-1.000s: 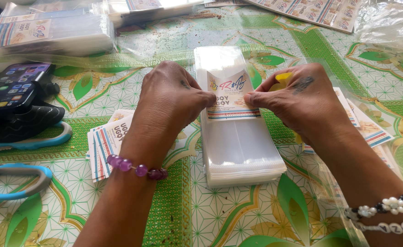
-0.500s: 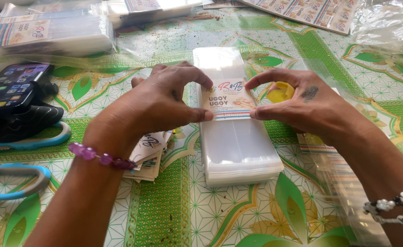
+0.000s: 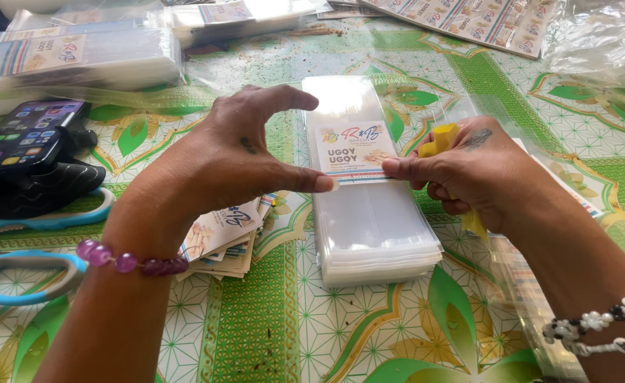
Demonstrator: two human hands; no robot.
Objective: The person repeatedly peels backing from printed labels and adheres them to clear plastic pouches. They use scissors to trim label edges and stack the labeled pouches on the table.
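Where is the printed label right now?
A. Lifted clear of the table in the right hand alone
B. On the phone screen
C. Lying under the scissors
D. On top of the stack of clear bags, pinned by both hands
D: the label lies flat on the top of the bag stack, with the left hand and right hand each pressing a lower corner.
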